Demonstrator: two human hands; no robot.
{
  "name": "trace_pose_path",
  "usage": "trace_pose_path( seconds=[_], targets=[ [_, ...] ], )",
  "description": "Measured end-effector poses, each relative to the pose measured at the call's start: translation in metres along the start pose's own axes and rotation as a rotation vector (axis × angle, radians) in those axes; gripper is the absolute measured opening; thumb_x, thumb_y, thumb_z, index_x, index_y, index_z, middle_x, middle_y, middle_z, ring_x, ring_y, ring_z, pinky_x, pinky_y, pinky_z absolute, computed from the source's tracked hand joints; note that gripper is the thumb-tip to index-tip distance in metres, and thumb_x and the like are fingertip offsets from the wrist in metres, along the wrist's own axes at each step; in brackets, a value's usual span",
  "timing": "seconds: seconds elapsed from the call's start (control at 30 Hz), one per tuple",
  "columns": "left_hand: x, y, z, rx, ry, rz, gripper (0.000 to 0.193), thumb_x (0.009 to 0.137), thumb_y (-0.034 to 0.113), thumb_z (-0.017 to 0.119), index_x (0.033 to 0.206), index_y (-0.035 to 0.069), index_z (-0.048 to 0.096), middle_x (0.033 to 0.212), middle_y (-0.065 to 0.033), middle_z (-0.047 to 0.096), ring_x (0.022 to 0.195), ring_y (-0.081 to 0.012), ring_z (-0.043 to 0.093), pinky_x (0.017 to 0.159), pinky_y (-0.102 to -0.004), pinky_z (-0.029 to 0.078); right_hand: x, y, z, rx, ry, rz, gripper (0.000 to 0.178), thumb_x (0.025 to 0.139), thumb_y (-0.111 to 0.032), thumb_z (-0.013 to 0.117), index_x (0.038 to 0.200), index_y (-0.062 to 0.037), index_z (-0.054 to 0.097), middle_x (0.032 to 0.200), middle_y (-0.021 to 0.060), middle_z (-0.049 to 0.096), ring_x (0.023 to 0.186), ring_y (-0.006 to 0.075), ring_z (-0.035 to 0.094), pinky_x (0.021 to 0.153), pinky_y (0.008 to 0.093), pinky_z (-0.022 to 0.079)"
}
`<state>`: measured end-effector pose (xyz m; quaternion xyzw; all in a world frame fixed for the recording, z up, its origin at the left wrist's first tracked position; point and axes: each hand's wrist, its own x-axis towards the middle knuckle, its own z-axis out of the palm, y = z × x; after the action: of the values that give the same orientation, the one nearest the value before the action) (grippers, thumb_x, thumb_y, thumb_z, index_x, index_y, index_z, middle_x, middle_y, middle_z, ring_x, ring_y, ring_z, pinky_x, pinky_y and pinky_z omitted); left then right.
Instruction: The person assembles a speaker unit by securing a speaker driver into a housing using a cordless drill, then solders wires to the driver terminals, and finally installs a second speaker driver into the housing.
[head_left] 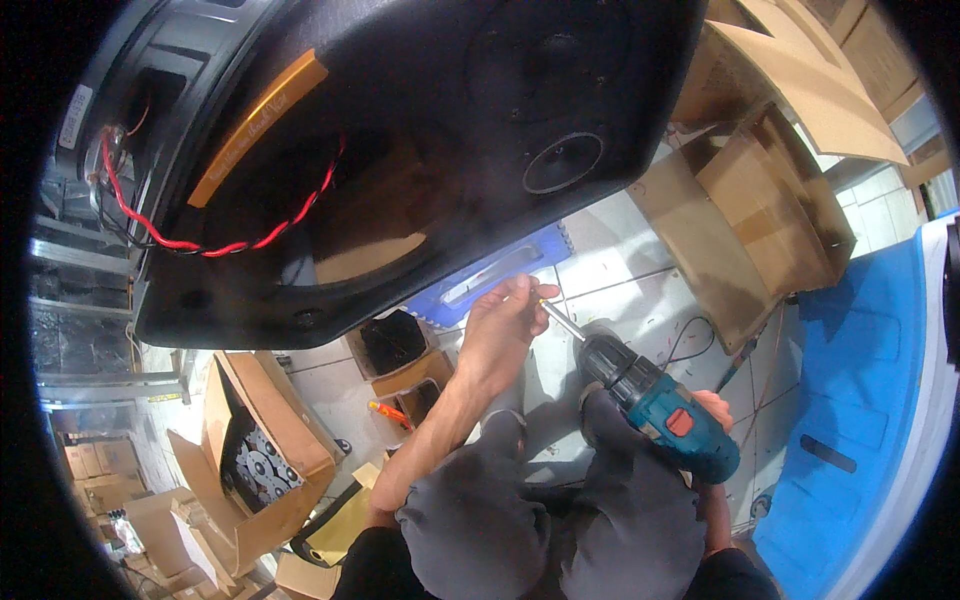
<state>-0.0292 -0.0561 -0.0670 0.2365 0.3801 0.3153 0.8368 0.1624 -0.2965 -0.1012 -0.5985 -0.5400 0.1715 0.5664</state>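
A teal and black cordless drill (665,415) with a red button lies across my lap, tilted up to the left. My right hand (714,406) is wrapped round its handle, mostly hidden behind the body. A long silver driver bit (563,320) runs from the chuck to my left hand (500,335). The left thumb and fingers are pinched together at the bit's tip, on something too small to make out. Just beyond stands a large black speaker cabinet (460,160) with a round opening. A twisted red and black wire (265,240) joins it to a speaker driver (150,90).
An orange strip (260,125) lies on the cabinet. Below sits a blue tooth-edged piece (545,250). An open carton with round metal parts (265,465) and an orange-handled tool (390,413) are left. Rightward stand an open cardboard box (770,215) and a blue plastic panel (850,380).
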Motion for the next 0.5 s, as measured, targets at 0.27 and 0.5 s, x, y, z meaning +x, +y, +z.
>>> trace_pose_path(
  seconds=[0.27,0.5],
  targets=[
    [0.0006,-0.0033,0.0002,0.119,0.017,0.069,0.017,0.099,0.021,0.057,0.101,0.004,0.059,0.096,-0.0113,0.065,0.067,-0.0107,0.051,0.06,-0.0228,0.041,0.0033,-0.0054,0.0011,0.026,-0.005,-0.002,0.039,0.07,-0.018,0.087,0.101,-0.0025,0.067,0.099,0.0006,0.071,0.087,0.0072,0.067,0.075,0.0222,0.053],
    [-0.0009,-0.0005,0.0044,0.144,-0.018,0.07,0.02,0.099,0.023,0.057,0.104,0.004,0.06,0.096,-0.0093,0.066,0.066,-0.01,0.049,0.059,-0.0239,0.039,0.0102,-0.0081,0.0095,0.077,0.018,0.013,0.04,0.069,-0.018,0.088,0.1,-0.0022,0.069,0.099,0.0004,0.072,0.087,0.0057,0.068,0.075,0.0213,0.053]
  ],
)
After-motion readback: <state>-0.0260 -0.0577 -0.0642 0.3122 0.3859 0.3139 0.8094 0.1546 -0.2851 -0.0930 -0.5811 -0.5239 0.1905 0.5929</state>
